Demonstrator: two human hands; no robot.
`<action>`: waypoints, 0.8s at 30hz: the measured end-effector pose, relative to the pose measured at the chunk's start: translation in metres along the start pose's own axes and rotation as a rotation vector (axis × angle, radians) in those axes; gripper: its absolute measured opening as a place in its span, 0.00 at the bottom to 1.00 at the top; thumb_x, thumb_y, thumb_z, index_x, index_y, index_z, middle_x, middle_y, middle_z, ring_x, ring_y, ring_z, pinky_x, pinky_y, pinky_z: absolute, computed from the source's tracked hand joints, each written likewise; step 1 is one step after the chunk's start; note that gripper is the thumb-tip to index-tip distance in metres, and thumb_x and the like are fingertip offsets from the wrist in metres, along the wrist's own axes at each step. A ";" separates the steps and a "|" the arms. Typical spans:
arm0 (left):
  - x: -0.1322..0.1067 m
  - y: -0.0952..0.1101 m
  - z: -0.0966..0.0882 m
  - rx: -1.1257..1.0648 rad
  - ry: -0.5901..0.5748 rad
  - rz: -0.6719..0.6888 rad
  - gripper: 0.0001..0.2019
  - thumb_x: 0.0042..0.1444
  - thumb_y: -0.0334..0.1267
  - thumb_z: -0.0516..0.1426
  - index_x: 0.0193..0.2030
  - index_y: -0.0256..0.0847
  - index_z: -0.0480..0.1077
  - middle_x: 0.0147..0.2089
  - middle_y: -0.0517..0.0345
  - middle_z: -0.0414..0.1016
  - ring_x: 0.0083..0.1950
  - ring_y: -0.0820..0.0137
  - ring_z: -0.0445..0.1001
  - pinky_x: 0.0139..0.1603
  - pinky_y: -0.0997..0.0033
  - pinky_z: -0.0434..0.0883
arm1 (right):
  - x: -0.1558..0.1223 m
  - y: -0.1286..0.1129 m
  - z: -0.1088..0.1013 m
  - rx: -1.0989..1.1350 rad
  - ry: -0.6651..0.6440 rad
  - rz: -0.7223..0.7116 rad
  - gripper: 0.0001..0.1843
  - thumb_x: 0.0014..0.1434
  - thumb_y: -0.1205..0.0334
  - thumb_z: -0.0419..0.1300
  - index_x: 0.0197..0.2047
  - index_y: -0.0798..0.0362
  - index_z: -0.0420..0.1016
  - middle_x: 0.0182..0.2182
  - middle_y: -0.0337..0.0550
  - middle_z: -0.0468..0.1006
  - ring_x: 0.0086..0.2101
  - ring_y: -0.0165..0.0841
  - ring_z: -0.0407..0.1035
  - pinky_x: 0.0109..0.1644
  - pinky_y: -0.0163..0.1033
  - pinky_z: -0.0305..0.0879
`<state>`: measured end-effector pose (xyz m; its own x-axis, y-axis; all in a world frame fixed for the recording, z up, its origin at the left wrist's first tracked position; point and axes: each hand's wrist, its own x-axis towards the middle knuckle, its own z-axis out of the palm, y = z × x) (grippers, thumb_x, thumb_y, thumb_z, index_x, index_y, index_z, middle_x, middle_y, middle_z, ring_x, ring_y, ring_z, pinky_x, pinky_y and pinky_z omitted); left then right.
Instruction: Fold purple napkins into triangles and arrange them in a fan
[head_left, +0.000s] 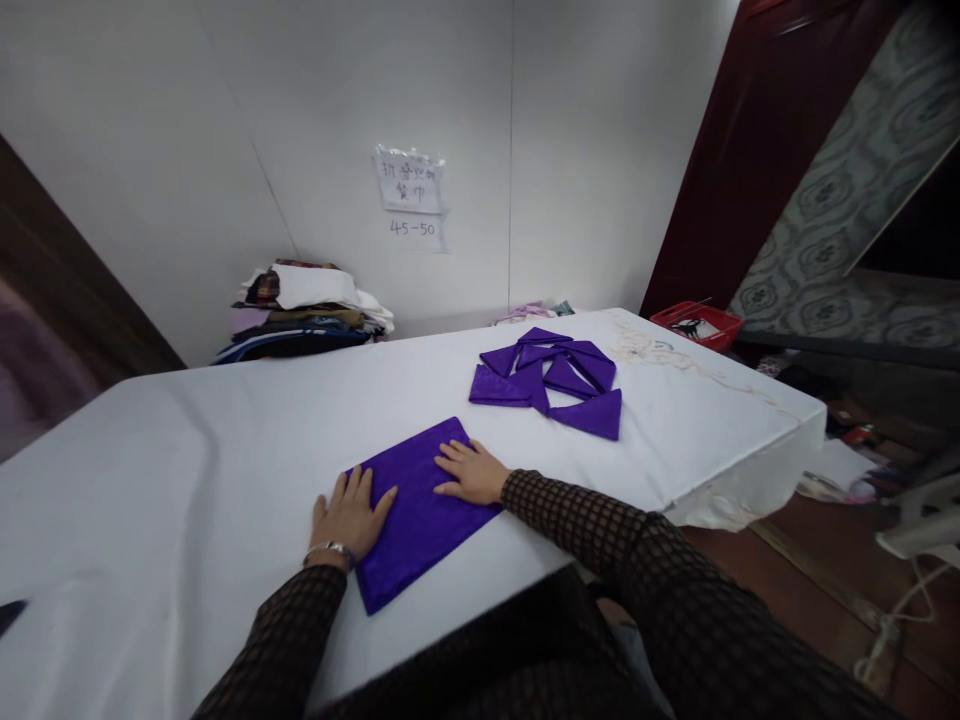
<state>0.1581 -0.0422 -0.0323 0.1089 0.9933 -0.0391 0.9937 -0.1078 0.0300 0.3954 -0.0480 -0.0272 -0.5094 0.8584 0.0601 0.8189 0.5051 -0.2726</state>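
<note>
I had left hand (350,522) and right hand (471,473) on purple cloth (420,510), fingers apart; judged smoothing, next move needing an edge grip.

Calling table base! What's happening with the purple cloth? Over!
Left hand, right hand palms down on purple cloth. Cloth lying flat. Folded purple pieces beyond, apart.

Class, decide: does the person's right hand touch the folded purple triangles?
No, the right hand lies on the separate purple cloth, apart from the folded purple triangles.
</note>
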 end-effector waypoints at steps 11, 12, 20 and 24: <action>0.003 -0.003 0.004 0.024 0.015 0.007 0.34 0.60 0.52 0.38 0.68 0.34 0.49 0.71 0.49 0.45 0.71 0.57 0.41 0.65 0.46 0.47 | 0.052 -0.022 -0.008 0.072 0.012 -0.075 0.38 0.63 0.38 0.42 0.66 0.57 0.52 0.66 0.55 0.51 0.65 0.44 0.41 0.65 0.56 0.39; 0.003 -0.003 0.004 0.023 0.011 0.007 0.34 0.60 0.52 0.38 0.68 0.34 0.49 0.71 0.49 0.45 0.71 0.57 0.41 0.65 0.46 0.47 | 0.059 -0.022 -0.004 0.066 -0.007 -0.093 0.38 0.63 0.38 0.43 0.66 0.57 0.52 0.66 0.55 0.51 0.65 0.43 0.42 0.65 0.56 0.39; -0.004 0.002 0.001 -0.004 -0.002 -0.018 0.35 0.60 0.54 0.37 0.68 0.35 0.49 0.72 0.50 0.43 0.72 0.57 0.40 0.67 0.47 0.44 | 0.060 0.032 -0.001 0.022 0.028 0.115 0.39 0.63 0.38 0.41 0.66 0.58 0.53 0.66 0.54 0.50 0.65 0.43 0.41 0.65 0.55 0.36; -0.002 -0.002 0.000 -0.012 -0.015 -0.015 0.35 0.60 0.54 0.38 0.68 0.34 0.48 0.72 0.50 0.43 0.72 0.58 0.39 0.67 0.46 0.45 | 0.054 0.042 -0.006 0.014 0.024 0.184 0.39 0.63 0.38 0.39 0.67 0.58 0.52 0.67 0.53 0.48 0.65 0.42 0.40 0.65 0.54 0.35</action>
<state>0.1556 -0.0444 -0.0324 0.0949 0.9940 -0.0543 0.9948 -0.0927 0.0409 0.4035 0.0197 -0.0298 -0.3447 0.9382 0.0305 0.8940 0.3381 -0.2942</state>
